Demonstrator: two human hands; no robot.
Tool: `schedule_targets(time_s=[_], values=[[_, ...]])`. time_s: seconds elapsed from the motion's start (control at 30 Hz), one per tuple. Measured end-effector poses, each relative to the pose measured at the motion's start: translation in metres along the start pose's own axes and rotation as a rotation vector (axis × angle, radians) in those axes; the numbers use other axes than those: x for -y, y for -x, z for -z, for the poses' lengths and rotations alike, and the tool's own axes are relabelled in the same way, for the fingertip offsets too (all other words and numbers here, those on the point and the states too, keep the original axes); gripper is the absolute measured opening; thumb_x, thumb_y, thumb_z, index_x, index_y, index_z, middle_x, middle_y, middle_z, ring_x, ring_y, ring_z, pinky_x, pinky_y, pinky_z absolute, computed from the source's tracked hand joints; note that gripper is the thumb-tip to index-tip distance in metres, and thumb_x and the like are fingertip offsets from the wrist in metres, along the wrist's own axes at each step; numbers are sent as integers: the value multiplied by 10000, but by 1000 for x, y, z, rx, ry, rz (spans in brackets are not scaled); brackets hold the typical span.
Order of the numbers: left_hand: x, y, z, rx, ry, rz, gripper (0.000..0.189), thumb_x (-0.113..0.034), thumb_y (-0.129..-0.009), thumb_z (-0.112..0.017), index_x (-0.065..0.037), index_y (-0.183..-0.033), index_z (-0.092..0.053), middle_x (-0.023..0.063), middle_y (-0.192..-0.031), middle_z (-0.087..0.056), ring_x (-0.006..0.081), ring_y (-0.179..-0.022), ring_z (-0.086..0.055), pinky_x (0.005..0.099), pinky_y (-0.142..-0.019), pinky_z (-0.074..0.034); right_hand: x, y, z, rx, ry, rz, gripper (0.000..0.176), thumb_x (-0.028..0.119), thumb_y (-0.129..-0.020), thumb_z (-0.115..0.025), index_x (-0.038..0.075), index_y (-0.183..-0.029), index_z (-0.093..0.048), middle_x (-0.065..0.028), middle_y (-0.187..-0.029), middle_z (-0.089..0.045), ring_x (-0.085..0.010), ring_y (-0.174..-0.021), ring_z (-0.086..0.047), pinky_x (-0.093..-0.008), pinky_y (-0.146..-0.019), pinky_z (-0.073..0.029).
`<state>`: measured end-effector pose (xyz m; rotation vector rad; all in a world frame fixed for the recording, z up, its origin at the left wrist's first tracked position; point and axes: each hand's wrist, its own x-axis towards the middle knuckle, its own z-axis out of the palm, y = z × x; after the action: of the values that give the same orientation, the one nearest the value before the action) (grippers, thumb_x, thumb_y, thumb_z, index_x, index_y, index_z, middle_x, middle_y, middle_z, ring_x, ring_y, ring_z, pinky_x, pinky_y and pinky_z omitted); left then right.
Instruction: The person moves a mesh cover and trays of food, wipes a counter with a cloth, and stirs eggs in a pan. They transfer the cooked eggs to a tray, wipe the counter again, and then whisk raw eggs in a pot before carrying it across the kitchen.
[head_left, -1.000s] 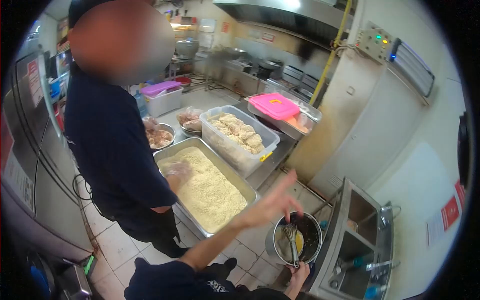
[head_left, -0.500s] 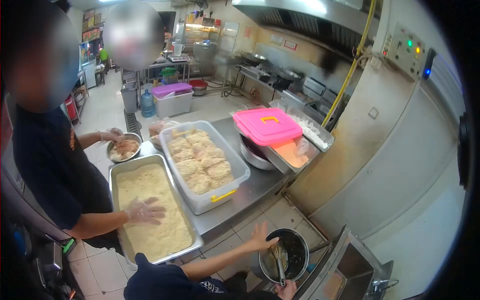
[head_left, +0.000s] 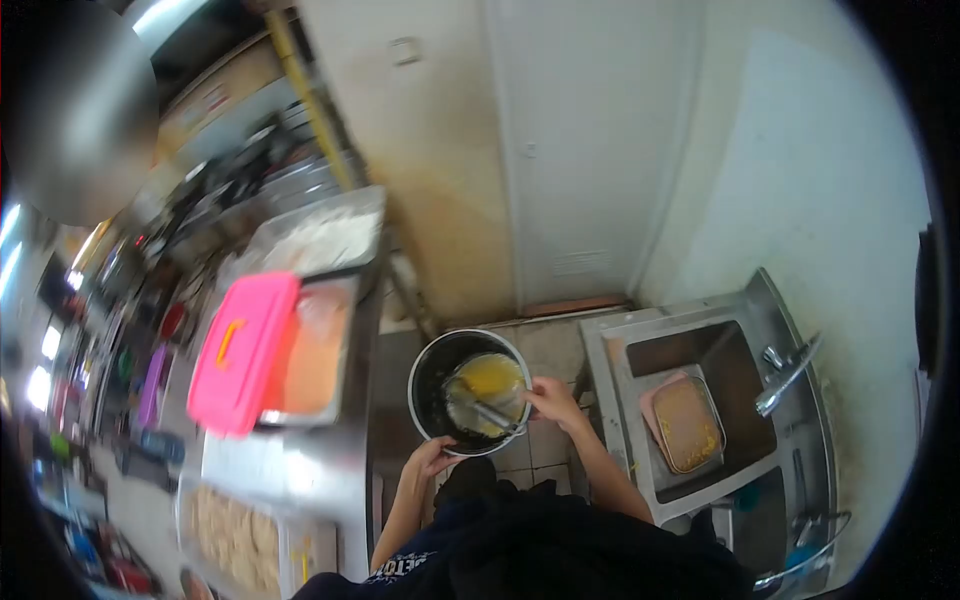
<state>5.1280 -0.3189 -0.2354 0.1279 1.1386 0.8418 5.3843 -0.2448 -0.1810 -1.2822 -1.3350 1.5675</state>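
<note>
A deep dark-walled pot (head_left: 427, 372) is between my two hands, with a yellow liquid (head_left: 490, 376) at its bottom. A metal whisk (head_left: 492, 413) leans inside, its handle toward the right rim. My left hand (head_left: 434, 457) is closed on the pot's lower left rim. On the right side, my right hand (head_left: 552, 400) is closed at the rim near the end of the whisk handle; whether its fingers also touch the handle is unclear.
On the left, a steel table (head_left: 330, 465) bears a pink lid (head_left: 240, 350), a tray of orange powder (head_left: 318, 360), a tray of white powder (head_left: 325, 238) and a tub of coated pieces (head_left: 235, 540). A double sink (head_left: 620, 400) with a tray inside stands right.
The view has swung right and down toward the pot. My left hand, spread above the pot before, now grips its rim. The co-worker's hands have left view.
</note>
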Motion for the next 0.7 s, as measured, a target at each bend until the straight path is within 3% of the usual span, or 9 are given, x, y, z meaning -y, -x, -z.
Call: schedule_targets(time_s=[0.07, 0.13, 0.2, 0.23, 0.33, 0.47, 0.57, 0.63, 0.7], values=[[-31, -32, -21, -38, -28, 11, 267, 36, -748, -434, 79, -1011, -424, 192, -1008, -494, 289, -902, -529, 375, -735, -511, 1, -60, 26, 64, 127, -16, 252, 271, -791, -548, 22, -757, -548, -27, -622, -538, -117, -494, -513, -244, -426, -407], [-50, -79, -17, -121, 56, 0, 218, 57, -733, -414, 102, -946, -419, 208, -992, -494, 324, -904, -523, 408, -744, -504, 42, -99, 48, -30, -11, -102, 251, 318, -804, -537, 68, -808, -514, -21, -700, -551, -94, -608, -542, -221, -537, -460], [-78, -121, -22, -89, 23, 44, 190, 60, -730, -431, 84, -919, -428, 180, -963, -491, 296, -868, -522, 407, -743, -501, 46, -164, 76, -150, -32, 125, 275, 341, -811, -522, 70, -858, -508, -31, -769, -568, -89, -667, -548, -214, -572, -434], [-94, -140, -24, -62, 28, 47, 164, 62, -728, -447, 67, -892, -437, 151, -935, -489, 268, -833, -521, 406, -741, -497, 71, -181, 88, -183, -59, 83, 282, 340, -811, -522, 65, -871, -507, -37, -800, -574, -92, -689, -549, -219, -590, -426], [-146, -191, -34, -53, -136, 51, 132, 20, -732, -433, 72, -853, -437, 196, -944, -505, 304, -853, -526, 432, -746, -492, 128, -253, 123, -279, -43, 63, 320, 345, -808, -516, 64, -959, -492, -46, -855, -587, -110, -744, -558, -261, -640, -424], [-203, -268, -67, -9, -220, 128, 109, -8, -733, -458, 46, -828, -461, 160, -865, -519, 269, -807, -536, 397, -692, -501, 188, -342, 151, -487, 430, 409, 386, 309, -822, -484, 92, -1134, -418, -89, -915, -585, -185, -812, -568, -306, -717, -429], [-243, -307, -92, 69, -291, 166, 113, -18, -736, -471, 42, -833, -466, 143, -850, -518, 259, -788, -540, 380, -659, -501, 218, -392, 168, -490, 446, 480, 414, 285, -821, -483, 83, -1170, -389, -138, -988, -566, -243, -884, -560, -346, -789, -419], [-254, -330, -112, 142, -299, 210, 121, -23, -738, -478, 39, -841, -467, 138, -854, -516, 254, -789, -540, 372, -644, -500, 226, -428, 182, -559, 662, 555, 441, 279, -817, -487, 93, -1196, -363, -167, -1093, -514, -264, -1011, -504, -373, -868, -378], [-261, -356, -134, 181, -326, 170, 141, -32, -749, -478, 0, -886, -481, 124, -876, -509, 252, -838, -523, 391, -643, -500, 226, -478, 204, -681, 882, 615, 490, 299, -781, -525, 113, -1200, -353, -163, -1171, -456, -256, -1051, -459, -391, -829, -400]])
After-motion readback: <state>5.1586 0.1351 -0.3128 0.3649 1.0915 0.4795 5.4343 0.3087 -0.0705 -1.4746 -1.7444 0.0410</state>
